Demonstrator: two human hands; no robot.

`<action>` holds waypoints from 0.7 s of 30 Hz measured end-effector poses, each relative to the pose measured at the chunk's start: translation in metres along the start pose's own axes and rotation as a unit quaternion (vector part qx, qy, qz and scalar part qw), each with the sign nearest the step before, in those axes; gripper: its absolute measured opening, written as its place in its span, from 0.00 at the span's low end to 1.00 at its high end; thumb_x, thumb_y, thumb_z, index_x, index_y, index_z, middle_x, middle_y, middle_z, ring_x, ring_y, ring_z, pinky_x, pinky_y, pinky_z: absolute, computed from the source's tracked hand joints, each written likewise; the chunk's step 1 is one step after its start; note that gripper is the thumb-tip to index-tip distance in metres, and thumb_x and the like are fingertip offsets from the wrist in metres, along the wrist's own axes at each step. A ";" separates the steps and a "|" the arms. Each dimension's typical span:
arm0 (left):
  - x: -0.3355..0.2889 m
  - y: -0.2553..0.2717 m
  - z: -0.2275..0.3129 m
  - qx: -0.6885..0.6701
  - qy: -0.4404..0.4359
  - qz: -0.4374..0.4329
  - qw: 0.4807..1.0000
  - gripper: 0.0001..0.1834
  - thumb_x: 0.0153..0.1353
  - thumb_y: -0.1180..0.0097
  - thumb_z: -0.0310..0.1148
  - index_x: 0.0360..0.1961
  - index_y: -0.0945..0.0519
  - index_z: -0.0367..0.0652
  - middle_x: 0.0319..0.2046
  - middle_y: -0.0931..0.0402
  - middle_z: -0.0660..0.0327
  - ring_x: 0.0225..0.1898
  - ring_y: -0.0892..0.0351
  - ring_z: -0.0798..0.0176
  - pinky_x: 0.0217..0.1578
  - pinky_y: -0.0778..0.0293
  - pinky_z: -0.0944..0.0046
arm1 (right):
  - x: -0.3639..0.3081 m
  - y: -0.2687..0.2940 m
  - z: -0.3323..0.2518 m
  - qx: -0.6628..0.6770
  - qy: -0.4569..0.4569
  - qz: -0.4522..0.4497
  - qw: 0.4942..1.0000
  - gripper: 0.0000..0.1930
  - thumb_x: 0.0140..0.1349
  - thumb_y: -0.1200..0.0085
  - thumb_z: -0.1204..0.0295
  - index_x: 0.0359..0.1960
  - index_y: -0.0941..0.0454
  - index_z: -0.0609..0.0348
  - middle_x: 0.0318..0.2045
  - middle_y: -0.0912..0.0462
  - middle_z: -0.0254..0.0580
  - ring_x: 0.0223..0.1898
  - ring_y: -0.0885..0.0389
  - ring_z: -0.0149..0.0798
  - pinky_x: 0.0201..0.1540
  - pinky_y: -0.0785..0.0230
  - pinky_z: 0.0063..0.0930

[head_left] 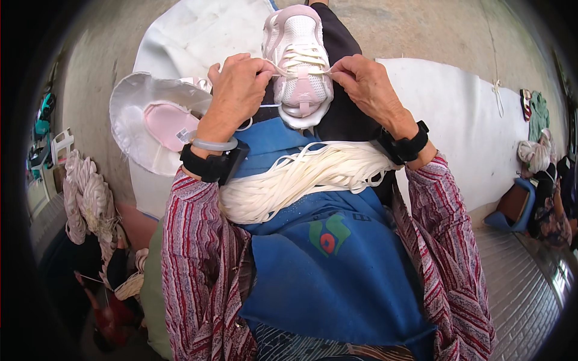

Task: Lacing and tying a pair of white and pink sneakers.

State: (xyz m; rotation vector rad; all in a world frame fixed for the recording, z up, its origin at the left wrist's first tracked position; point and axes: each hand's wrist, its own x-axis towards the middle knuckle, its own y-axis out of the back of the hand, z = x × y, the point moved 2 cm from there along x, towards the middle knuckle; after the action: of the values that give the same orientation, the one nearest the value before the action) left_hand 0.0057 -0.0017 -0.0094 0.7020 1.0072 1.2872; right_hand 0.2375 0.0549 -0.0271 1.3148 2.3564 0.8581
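Observation:
A white and pink sneaker [304, 90] rests between my knees, its toe pointing away and its tongue toward me. White laces [301, 57] cross its upper through the eyelets. On the shoe's left side, my left hand [239, 84] pinches one lace end. My right hand [364, 81] pinches the lace on the other side, thumb and forefinger pressed together. Between the hands the lace runs across the front of the tongue. Across my lap, on a blue apron [337, 265], lies a thick bundle of loose cream laces [307, 174].
To the left, a white fabric piece with a pink insole-shaped patch [165, 123] lies on white sheeting [180, 36]. More white sheeting [454, 114] spreads at right. Bunches of shoes [90, 198] sit at far left. A blue chair [512, 204] and another person [554, 210] are at far right.

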 end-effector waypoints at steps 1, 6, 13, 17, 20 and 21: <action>0.000 -0.001 0.000 0.017 -0.018 0.015 1.000 0.09 0.64 0.47 0.38 0.37 0.16 0.50 0.41 0.18 0.65 0.60 0.33 0.53 0.61 0.51 0.44 | 0.000 0.002 -0.001 -0.019 0.013 -0.010 1.000 0.08 0.61 0.43 0.72 0.35 0.20 0.65 0.28 0.20 0.47 0.27 0.23 0.40 0.32 0.30 0.30; 0.000 0.003 0.008 0.048 -0.049 0.022 0.997 0.09 0.63 0.46 0.38 0.37 0.16 0.49 0.40 0.18 0.64 0.59 0.32 0.53 0.60 0.52 0.41 | 0.003 0.003 -0.004 -0.047 0.032 -0.025 0.998 0.06 0.60 0.45 0.75 0.35 0.20 0.65 0.29 0.20 0.49 0.30 0.22 0.46 0.36 0.30 0.33; 0.006 0.014 0.011 0.022 0.000 -0.040 0.999 0.11 0.63 0.46 0.39 0.37 0.15 0.48 0.40 0.19 0.60 0.56 0.30 0.56 0.59 0.51 0.41 | 0.013 -0.004 -0.015 -0.135 0.087 -0.039 0.986 0.08 0.58 0.48 0.73 0.28 0.21 0.66 0.27 0.21 0.54 0.29 0.20 0.54 0.35 0.28 0.42; 0.008 0.011 0.008 0.015 -0.004 -0.034 0.999 0.11 0.63 0.46 0.40 0.36 0.15 0.48 0.39 0.19 0.60 0.55 0.29 0.56 0.59 0.50 0.43 | 0.011 -0.002 -0.003 0.038 -0.106 -0.071 0.991 0.10 0.57 0.46 0.70 0.29 0.19 0.66 0.27 0.18 0.55 0.29 0.19 0.51 0.36 0.27 0.39; 0.010 0.011 0.007 -0.068 0.052 -0.099 0.991 0.12 0.62 0.46 0.40 0.36 0.15 0.47 0.38 0.18 0.59 0.53 0.28 0.55 0.58 0.49 0.45 | 0.008 -0.005 0.008 0.049 -0.120 -0.065 0.989 0.12 0.61 0.46 0.67 0.34 0.20 0.66 0.24 0.19 0.37 0.23 0.23 0.26 0.30 0.30 0.22; 0.008 0.013 0.012 -0.024 0.029 -0.074 0.997 0.11 0.62 0.46 0.39 0.35 0.15 0.46 0.38 0.18 0.59 0.52 0.27 0.55 0.58 0.49 0.43 | 0.006 -0.004 0.007 0.047 -0.119 -0.063 0.990 0.12 0.61 0.46 0.67 0.34 0.20 0.66 0.24 0.19 0.37 0.23 0.23 0.26 0.30 0.30 0.22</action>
State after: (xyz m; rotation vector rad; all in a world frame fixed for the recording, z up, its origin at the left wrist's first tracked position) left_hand 0.0104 0.0093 0.0050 0.5449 1.0522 1.2040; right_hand 0.2349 0.0609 -0.0351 1.2141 2.2859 0.5265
